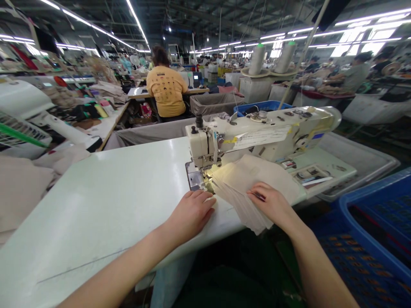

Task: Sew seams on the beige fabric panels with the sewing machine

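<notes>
My left hand rests at the front of the sewing machine's needle plate, fingers bent and close together. What lies under its fingertips, if anything, is hidden. On the right, my right hand pinches at the top of a fanned stack of beige fabric pieces. A small dark patch shows between those fingers, too unclear to name. The stack lies right of the needle, its lower corners hanging over the table edge. Above both hands stands the white sewing machine, its lamp lighting the needle area.
The pale green tabletop stretches to the left. Beige cloth is piled at far left. Blue plastic baskets stand at right, close to my right arm. A tray of small tools sits behind the stack. A person in yellow sits ahead.
</notes>
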